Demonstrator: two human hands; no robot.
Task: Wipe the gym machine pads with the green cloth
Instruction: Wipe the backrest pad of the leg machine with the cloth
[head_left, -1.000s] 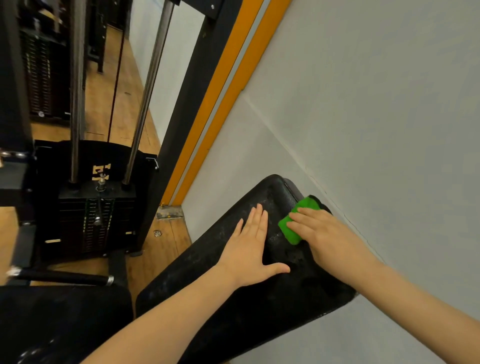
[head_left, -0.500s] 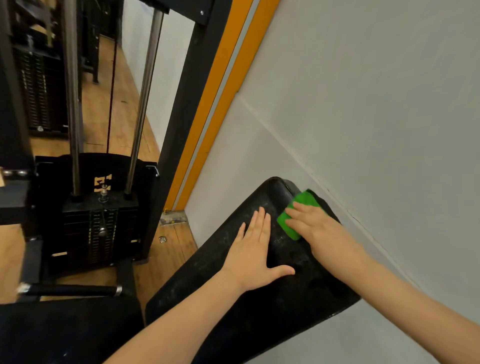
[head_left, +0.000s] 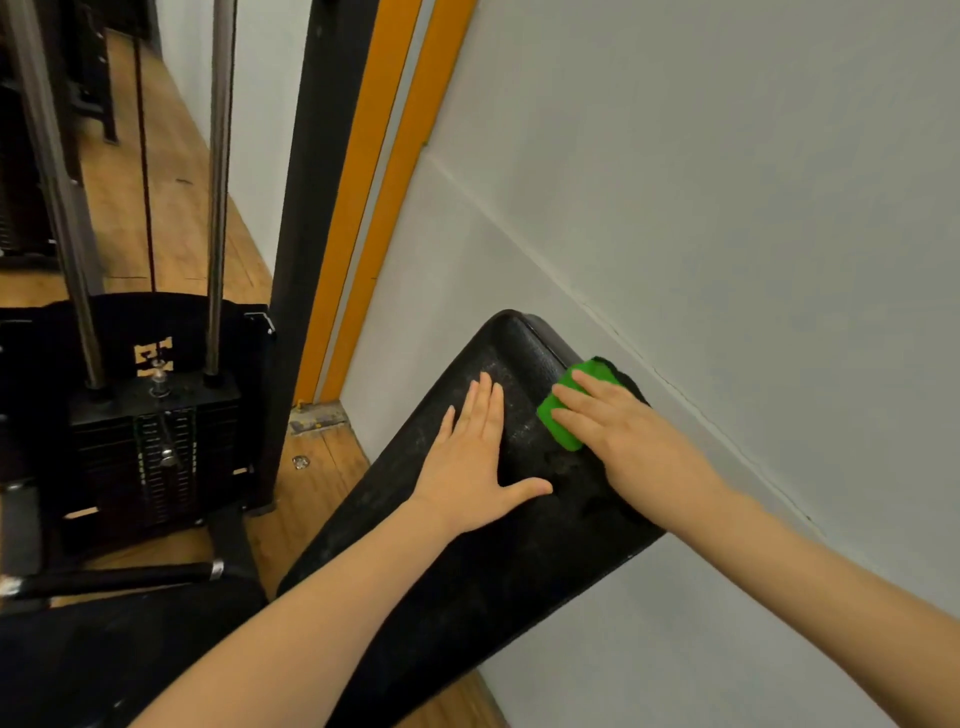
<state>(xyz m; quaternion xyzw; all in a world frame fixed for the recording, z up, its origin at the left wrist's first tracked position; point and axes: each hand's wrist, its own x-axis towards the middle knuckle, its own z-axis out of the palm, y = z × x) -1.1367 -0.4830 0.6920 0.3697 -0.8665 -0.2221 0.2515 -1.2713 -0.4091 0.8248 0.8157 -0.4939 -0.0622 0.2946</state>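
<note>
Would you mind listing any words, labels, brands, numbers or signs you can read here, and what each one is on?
No text here can be read for certain.
Yellow mark on the black shroud behind the weight stack: a blocky logo or letters, too unclear to quote.
Weight stack plates: pale marks at the plate edges, too small and blurred to read as numbers.
Green cloth, black pad and grey wall: no writing visible.
</note>
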